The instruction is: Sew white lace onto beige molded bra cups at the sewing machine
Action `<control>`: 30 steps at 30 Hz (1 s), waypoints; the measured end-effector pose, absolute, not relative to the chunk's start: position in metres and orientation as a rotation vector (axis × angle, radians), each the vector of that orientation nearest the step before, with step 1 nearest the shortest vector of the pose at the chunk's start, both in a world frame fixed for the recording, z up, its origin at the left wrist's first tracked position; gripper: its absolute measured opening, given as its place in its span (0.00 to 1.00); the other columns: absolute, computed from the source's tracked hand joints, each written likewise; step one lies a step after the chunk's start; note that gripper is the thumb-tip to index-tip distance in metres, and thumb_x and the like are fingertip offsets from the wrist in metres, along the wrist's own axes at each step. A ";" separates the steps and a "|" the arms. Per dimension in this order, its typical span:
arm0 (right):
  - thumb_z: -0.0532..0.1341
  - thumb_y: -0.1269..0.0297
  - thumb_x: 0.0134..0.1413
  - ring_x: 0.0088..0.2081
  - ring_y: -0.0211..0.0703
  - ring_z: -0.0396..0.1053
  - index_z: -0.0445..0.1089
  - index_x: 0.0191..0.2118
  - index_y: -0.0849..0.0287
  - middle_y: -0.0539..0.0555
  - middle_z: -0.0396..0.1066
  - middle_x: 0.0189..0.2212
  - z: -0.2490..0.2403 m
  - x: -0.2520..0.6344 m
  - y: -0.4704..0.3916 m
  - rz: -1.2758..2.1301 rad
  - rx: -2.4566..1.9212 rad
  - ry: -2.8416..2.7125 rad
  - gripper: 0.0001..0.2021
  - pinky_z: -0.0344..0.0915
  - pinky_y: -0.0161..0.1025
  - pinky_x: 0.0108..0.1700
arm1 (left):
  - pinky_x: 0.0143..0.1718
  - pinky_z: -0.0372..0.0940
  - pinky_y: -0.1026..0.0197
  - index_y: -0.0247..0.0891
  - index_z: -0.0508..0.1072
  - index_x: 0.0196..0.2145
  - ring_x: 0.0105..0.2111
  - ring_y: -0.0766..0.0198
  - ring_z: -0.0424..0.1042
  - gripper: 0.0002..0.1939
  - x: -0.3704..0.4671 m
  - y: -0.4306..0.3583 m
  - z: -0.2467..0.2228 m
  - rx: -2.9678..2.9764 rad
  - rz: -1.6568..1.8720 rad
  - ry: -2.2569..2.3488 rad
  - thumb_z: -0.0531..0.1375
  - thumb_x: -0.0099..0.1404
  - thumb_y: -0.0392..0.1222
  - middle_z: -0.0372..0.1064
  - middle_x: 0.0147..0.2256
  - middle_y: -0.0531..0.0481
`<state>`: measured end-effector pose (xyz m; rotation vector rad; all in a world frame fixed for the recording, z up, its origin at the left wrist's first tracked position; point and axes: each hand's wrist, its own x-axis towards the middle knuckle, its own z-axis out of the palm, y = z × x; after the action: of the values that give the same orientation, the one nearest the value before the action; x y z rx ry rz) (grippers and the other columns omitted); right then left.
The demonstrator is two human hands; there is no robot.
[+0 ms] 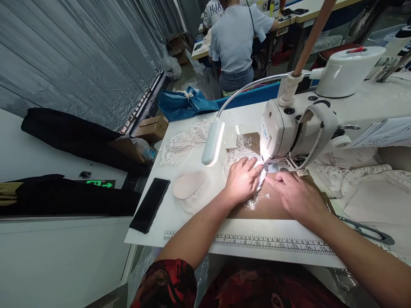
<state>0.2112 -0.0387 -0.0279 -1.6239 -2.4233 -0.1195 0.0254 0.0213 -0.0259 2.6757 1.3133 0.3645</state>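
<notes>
My left hand (243,179) lies flat on a white lace piece (244,155), its fingers spread toward the needle area of a white sewing machine (278,128). The lace runs under the lit presser foot, and its edge shows beside my fingertips. Over the brown taped plate (268,205), my right hand (295,194) rests palm down. Its thumb points to the lace edge near the foot, while the other fingers stretch forward by the machine base. No held thing shows in it.
Left of my hands lie lace pieces (181,145), a beige oval pad (186,185) and a black phone (150,205). A lamp (213,143) hangs close above. Thread snips (366,229) and more lace fabric (369,188) lie right. A person (233,40) sits beyond the table.
</notes>
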 end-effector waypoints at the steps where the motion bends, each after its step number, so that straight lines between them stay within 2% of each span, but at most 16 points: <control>1: 0.54 0.80 0.52 0.31 0.42 0.67 0.74 0.52 0.54 0.53 0.73 0.36 -0.028 0.211 -0.039 -0.118 -1.622 -2.417 0.25 0.58 0.38 0.28 | 0.58 0.58 0.42 0.39 0.68 0.58 0.60 0.44 0.58 0.22 0.026 0.021 -0.025 2.671 0.359 1.349 0.52 0.68 0.42 0.62 0.61 0.44; 5: 0.52 0.79 0.53 0.32 0.41 0.69 0.76 0.47 0.55 0.53 0.74 0.37 -0.030 0.216 -0.039 -0.091 -1.534 -2.348 0.22 0.61 0.38 0.29 | 0.60 0.50 0.32 0.42 0.69 0.58 0.64 0.39 0.52 0.22 0.020 0.018 -0.015 2.571 0.286 1.454 0.52 0.67 0.40 0.60 0.63 0.46; 8: 0.51 0.76 0.56 0.36 0.41 0.72 0.75 0.47 0.57 0.53 0.75 0.40 -0.031 0.222 -0.039 0.038 -1.425 -2.274 0.20 0.65 0.36 0.33 | 0.61 0.46 0.27 0.44 0.73 0.52 0.65 0.40 0.51 0.21 0.008 0.008 -0.001 2.469 0.156 1.208 0.54 0.62 0.36 0.61 0.62 0.51; 10: 0.51 0.74 0.58 0.38 0.41 0.73 0.75 0.47 0.57 0.54 0.76 0.40 -0.030 0.224 -0.040 0.114 -1.378 -2.234 0.18 0.67 0.36 0.34 | 0.63 0.47 0.31 0.44 0.76 0.47 0.65 0.45 0.53 0.19 -0.002 -0.004 0.007 2.432 0.129 0.902 0.56 0.60 0.34 0.66 0.59 0.52; 12: 0.51 0.72 0.59 0.38 0.41 0.73 0.76 0.45 0.58 0.55 0.76 0.40 -0.029 0.226 -0.041 0.133 -1.344 -2.205 0.17 0.67 0.36 0.34 | 0.64 0.51 0.40 0.43 0.77 0.45 0.63 0.52 0.58 0.16 -0.008 -0.016 0.012 2.409 0.244 0.700 0.56 0.61 0.33 0.70 0.55 0.51; 15: 0.52 0.72 0.59 0.39 0.42 0.73 0.76 0.43 0.58 0.55 0.76 0.38 -0.027 0.225 -0.041 0.130 -1.326 -2.195 0.16 0.68 0.37 0.34 | 0.60 0.61 0.51 0.39 0.75 0.48 0.58 0.59 0.66 0.16 -0.010 -0.027 0.014 2.381 0.551 0.766 0.54 0.65 0.34 0.71 0.53 0.46; 18: 0.52 0.72 0.58 0.40 0.42 0.73 0.76 0.43 0.59 0.54 0.77 0.39 -0.028 0.225 -0.041 0.116 -1.327 -2.172 0.15 0.68 0.37 0.37 | 0.55 0.67 0.51 0.36 0.73 0.50 0.54 0.57 0.70 0.16 -0.003 -0.024 0.009 2.450 0.608 0.988 0.52 0.69 0.39 0.71 0.53 0.42; 21: 0.52 0.72 0.59 0.43 0.42 0.72 0.75 0.45 0.61 0.55 0.76 0.44 -0.029 0.225 -0.039 0.067 -1.320 -2.163 0.16 0.67 0.37 0.41 | 0.54 0.67 0.49 0.34 0.75 0.47 0.52 0.54 0.71 0.14 0.009 -0.016 0.002 2.597 0.424 0.951 0.54 0.69 0.41 0.73 0.51 0.41; 23: 0.51 0.74 0.59 0.43 0.43 0.71 0.73 0.50 0.61 0.56 0.75 0.45 -0.030 0.225 -0.038 0.004 -1.361 -2.255 0.18 0.65 0.37 0.41 | 0.56 0.66 0.49 0.34 0.76 0.46 0.53 0.54 0.70 0.14 0.015 -0.012 0.000 2.641 0.361 0.871 0.54 0.69 0.41 0.73 0.51 0.42; 27: 0.51 0.75 0.58 0.34 0.44 0.66 0.74 0.50 0.57 0.54 0.72 0.33 -0.030 0.224 -0.037 -0.109 -1.484 -2.454 0.20 0.57 0.39 0.34 | 0.54 0.66 0.50 0.34 0.72 0.50 0.53 0.54 0.69 0.16 0.018 -0.009 0.001 2.642 0.324 0.908 0.55 0.69 0.41 0.69 0.55 0.41; 30: 0.52 0.76 0.57 0.32 0.45 0.63 0.76 0.47 0.58 0.54 0.70 0.30 -0.030 0.222 -0.038 -0.130 -1.507 -2.458 0.18 0.54 0.40 0.34 | 0.50 0.68 0.48 0.32 0.68 0.56 0.49 0.51 0.68 0.22 0.018 -0.007 0.003 2.669 0.231 1.030 0.56 0.67 0.43 0.65 0.58 0.40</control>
<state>0.2220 -0.0376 -0.0296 -1.5073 -2.4584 -0.1300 0.0178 -0.0068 0.0029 2.6687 1.0296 0.2314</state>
